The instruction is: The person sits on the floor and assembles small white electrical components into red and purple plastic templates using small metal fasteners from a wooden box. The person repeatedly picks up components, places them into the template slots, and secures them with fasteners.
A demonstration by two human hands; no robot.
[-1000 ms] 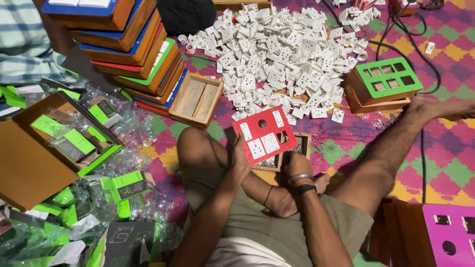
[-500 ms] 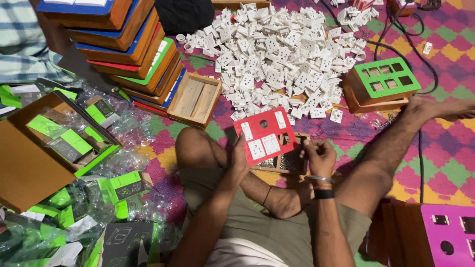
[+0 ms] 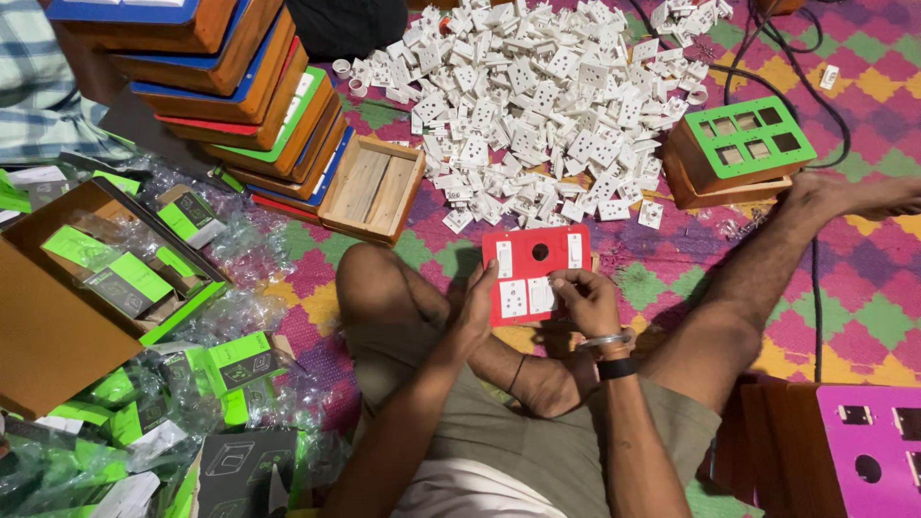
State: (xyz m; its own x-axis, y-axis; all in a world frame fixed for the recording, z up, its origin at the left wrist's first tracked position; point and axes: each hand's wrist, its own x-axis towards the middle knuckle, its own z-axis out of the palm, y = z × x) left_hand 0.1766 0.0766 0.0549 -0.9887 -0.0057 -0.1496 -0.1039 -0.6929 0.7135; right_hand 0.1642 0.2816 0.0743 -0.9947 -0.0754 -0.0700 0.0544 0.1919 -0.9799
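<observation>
head view: a red rectangular switch plate [image 3: 533, 273] lies between the person's knees, over the patterned floor mat [image 3: 844, 326], just below a large heap of loose white sockets and switches [image 3: 537, 105]. the plate carries a round hole near its upper middle, a narrow white switch at the left edge, another at the upper right, and two white socket modules side by side in the lower half. its face is turned up toward the camera; its long axis runs left to right, slightly tilted, with the right end higher. the left hand [image 3: 477, 307] grips the plate's left edge, fingers curled around it and thumb on the face. the right hand [image 3: 585, 299] is partly closed, fingertips pinched on the right socket module at the plate's lower right. an open wooden box [image 3: 372, 188] sits to the upper left beside a stack of coloured-faced boxes [image 3: 230, 86]; a green-faced box [image 3: 739, 149] sits to the upper right.
</observation>
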